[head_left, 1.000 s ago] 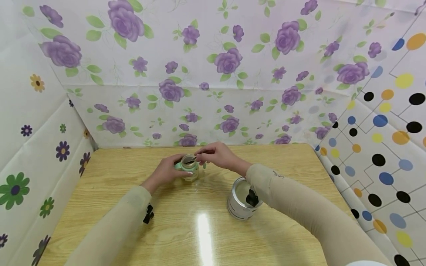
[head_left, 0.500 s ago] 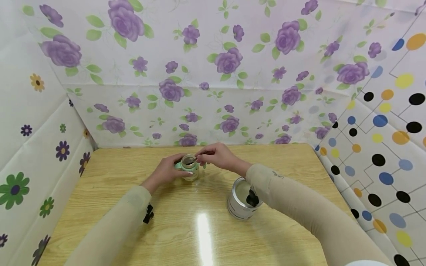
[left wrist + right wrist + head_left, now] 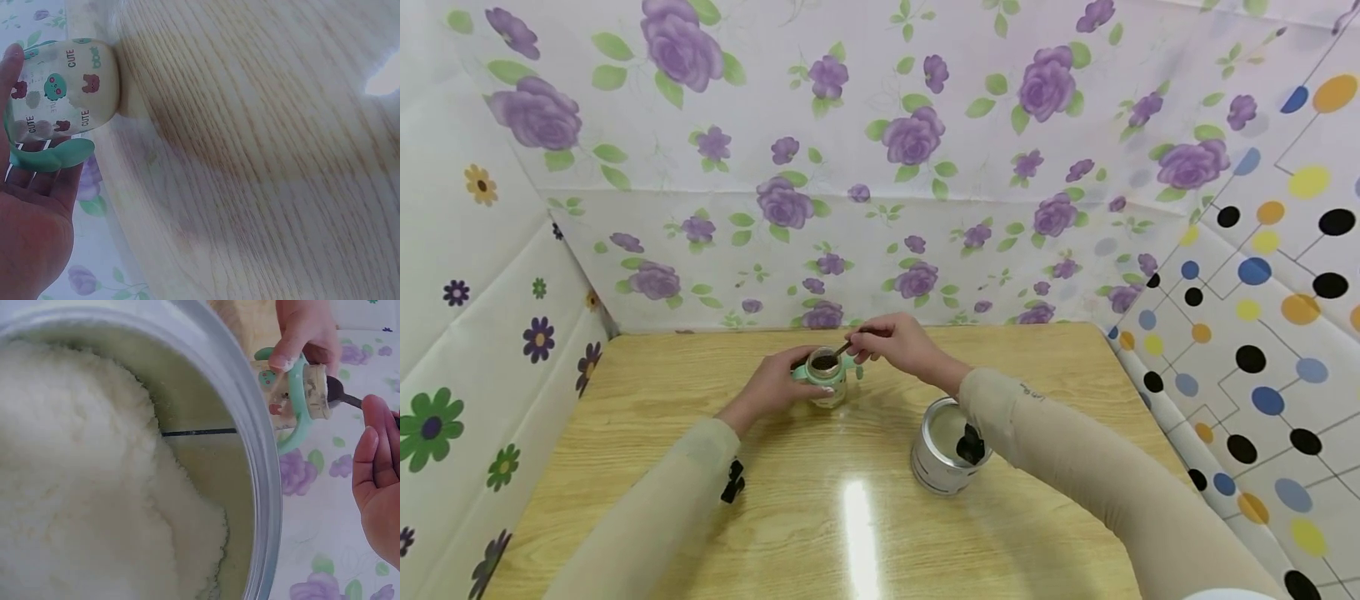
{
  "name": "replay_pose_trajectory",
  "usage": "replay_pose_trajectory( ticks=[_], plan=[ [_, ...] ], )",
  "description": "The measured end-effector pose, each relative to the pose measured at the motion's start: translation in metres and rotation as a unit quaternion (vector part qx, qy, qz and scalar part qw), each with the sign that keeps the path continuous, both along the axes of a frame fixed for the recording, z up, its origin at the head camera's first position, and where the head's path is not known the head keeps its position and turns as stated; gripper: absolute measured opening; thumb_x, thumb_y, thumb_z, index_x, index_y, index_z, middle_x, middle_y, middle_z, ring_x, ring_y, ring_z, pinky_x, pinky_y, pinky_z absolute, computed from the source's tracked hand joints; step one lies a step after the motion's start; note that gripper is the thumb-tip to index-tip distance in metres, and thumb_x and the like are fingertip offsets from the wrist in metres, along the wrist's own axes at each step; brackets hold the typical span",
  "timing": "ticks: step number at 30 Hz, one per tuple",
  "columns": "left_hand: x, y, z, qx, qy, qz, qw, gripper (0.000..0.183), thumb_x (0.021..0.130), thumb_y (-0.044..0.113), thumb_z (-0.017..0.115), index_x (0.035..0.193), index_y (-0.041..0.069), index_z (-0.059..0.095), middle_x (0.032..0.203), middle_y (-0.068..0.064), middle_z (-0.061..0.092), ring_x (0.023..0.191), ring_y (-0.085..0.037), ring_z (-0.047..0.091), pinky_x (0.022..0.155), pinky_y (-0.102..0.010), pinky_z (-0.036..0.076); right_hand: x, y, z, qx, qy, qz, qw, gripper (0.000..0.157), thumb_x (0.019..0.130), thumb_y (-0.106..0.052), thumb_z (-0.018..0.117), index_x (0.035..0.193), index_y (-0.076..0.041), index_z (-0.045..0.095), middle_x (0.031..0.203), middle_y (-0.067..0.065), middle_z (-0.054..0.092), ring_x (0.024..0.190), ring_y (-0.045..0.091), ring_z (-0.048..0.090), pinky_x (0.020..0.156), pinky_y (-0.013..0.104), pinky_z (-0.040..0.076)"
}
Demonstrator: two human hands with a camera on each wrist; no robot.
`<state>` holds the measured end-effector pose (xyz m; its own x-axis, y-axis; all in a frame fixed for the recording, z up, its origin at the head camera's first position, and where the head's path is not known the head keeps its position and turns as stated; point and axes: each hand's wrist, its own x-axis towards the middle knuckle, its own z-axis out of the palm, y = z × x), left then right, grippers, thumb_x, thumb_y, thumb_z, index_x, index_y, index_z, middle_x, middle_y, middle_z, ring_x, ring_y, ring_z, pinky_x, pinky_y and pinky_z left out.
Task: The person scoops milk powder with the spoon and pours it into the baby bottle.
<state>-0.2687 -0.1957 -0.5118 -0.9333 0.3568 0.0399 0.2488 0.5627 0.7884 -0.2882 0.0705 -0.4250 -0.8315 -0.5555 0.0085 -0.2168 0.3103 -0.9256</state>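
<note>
My left hand (image 3: 777,385) grips a small baby bottle (image 3: 831,397) with pale green handles, standing uncapped on the table. Cartoon prints cover its clear body (image 3: 65,87) in the left wrist view, and something whitish shows near its base. Between the fingers of my right hand (image 3: 901,343) is a dark spoon (image 3: 844,349), pinched by the handle. Its bowl tilts at the bottle's mouth; in the right wrist view the spoon (image 3: 335,389) lies against the rim. Below my right forearm stands a metal can (image 3: 934,471) of pale powder (image 3: 75,462).
The wooden table (image 3: 790,533) runs back to a flowered cloth wall (image 3: 865,250). Patterned cloth also bounds both sides. A black wrist device (image 3: 733,482) sits under the left sleeve, and another black one (image 3: 971,446) overlaps the can's opening.
My right hand has risen slightly and shifted right, drawing the spoon's bowl up from inside the bottle to its mouth. The left hand and the bottle have hardly moved.
</note>
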Motion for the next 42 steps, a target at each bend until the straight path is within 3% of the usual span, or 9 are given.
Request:
replay_pose_trajectory(
  ticks=[3, 8, 13, 19, 25, 30, 35, 39, 42],
  plan=[
    [0.001, 0.001, 0.002, -0.002, -0.002, 0.004, 1.0, 0.075, 0.086, 0.031, 0.094, 0.151, 0.014, 0.061, 0.139, -0.009, 0.07, 0.127, -0.033, 0.065, 0.108, -0.055, 0.053, 0.0, 0.002, -0.001, -0.049, -0.037, -0.037, 0.997, 0.028, 0.109, -0.022, 0.066, 0.12, 0.0, 0.079, 0.1, 0.009, 0.081, 0.089, 0.018, 0.077, 0.081, 0.032, 0.061],
    [0.001, 0.002, 0.003, -0.003, -0.008, 0.008, 0.9999, 0.075, 0.085, 0.032, 0.094, 0.149, 0.012, 0.062, 0.137, -0.01, 0.07, 0.126, -0.032, 0.066, 0.107, -0.053, 0.053, 0.003, 0.007, -0.002, -0.134, -0.107, -0.08, 0.982, 0.033, 0.11, -0.017, 0.063, 0.127, 0.009, 0.072, 0.097, 0.003, 0.081, 0.087, 0.013, 0.077, 0.08, 0.03, 0.06],
    [0.001, 0.002, 0.002, -0.008, -0.012, 0.009, 0.9999, 0.075, 0.085, 0.034, 0.094, 0.149, 0.01, 0.061, 0.137, -0.011, 0.07, 0.125, -0.032, 0.066, 0.108, -0.054, 0.053, 0.007, 0.016, 0.0, -0.167, -0.146, -0.102, 0.97, 0.036, 0.112, -0.02, 0.059, 0.133, 0.008, 0.069, 0.1, 0.002, 0.081, 0.09, 0.012, 0.077, 0.081, 0.025, 0.06],
    [0.002, 0.001, 0.004, -0.006, -0.01, 0.0, 0.9999, 0.082, 0.085, 0.032, 0.094, 0.155, 0.013, 0.056, 0.143, -0.012, 0.067, 0.129, -0.034, 0.064, 0.112, -0.057, 0.05, 0.01, 0.034, 0.005, -0.206, -0.173, -0.115, 0.956, 0.036, 0.113, -0.019, 0.056, 0.134, 0.008, 0.067, 0.098, 0.0, 0.08, 0.09, 0.011, 0.077, 0.079, 0.021, 0.06],
    [0.003, 0.0, 0.012, -0.018, -0.016, -0.011, 0.9997, 0.097, 0.084, 0.036, 0.095, 0.164, 0.014, 0.044, 0.153, -0.016, 0.059, 0.136, -0.039, 0.059, 0.114, -0.06, 0.047, 0.015, 0.062, 0.01, -0.224, -0.174, -0.113, 0.952, 0.035, 0.115, -0.019, 0.053, 0.134, 0.007, 0.066, 0.099, 0.0, 0.08, 0.092, 0.01, 0.076, 0.081, 0.021, 0.06],
    [0.002, 0.0, 0.026, -0.03, -0.011, -0.025, 0.9992, 0.101, 0.083, 0.039, 0.094, 0.166, 0.018, 0.041, 0.164, -0.013, 0.048, 0.148, -0.04, 0.047, 0.122, -0.058, 0.039, 0.024, 0.086, 0.015, -0.236, -0.173, -0.113, 0.95, 0.035, 0.116, -0.02, 0.05, 0.135, 0.005, 0.065, 0.104, 0.001, 0.08, 0.094, 0.01, 0.075, 0.084, 0.022, 0.06],
    [0.005, 0.005, 0.049, -0.042, 0.002, -0.051, 0.9978, 0.099, 0.086, 0.041, 0.092, 0.167, 0.02, 0.039, 0.169, -0.009, 0.042, 0.153, -0.038, 0.04, 0.123, -0.063, 0.036, 0.033, 0.109, 0.018, -0.249, -0.191, -0.13, 0.941, 0.037, 0.116, -0.02, 0.05, 0.136, 0.008, 0.064, 0.103, 0.001, 0.08, 0.093, 0.01, 0.076, 0.084, 0.022, 0.06],
    [0.006, 0.017, 0.068, -0.055, 0.005, -0.07, 0.996, 0.1, 0.085, 0.045, 0.092, 0.167, 0.021, 0.04, 0.169, -0.005, 0.042, 0.154, -0.036, 0.04, 0.122, -0.063, 0.038, 0.043, 0.128, 0.018, -0.26, -0.204, -0.144, 0.933, 0.031, 0.116, -0.02, 0.05, 0.125, -0.001, 0.072, 0.102, 0.002, 0.08, 0.091, 0.011, 0.076, 0.083, 0.022, 0.061],
    [0.008, 0.028, 0.078, -0.069, 0.017, -0.094, 0.9931, 0.1, 0.085, 0.046, 0.092, 0.167, 0.019, 0.04, 0.168, -0.006, 0.043, 0.154, -0.037, 0.04, 0.122, -0.062, 0.038, 0.051, 0.142, 0.018, -0.26, -0.204, -0.146, 0.933, 0.029, 0.116, -0.02, 0.051, 0.119, -0.006, 0.077, 0.102, 0.002, 0.08, 0.091, 0.011, 0.076, 0.083, 0.022, 0.061]
  ],
)
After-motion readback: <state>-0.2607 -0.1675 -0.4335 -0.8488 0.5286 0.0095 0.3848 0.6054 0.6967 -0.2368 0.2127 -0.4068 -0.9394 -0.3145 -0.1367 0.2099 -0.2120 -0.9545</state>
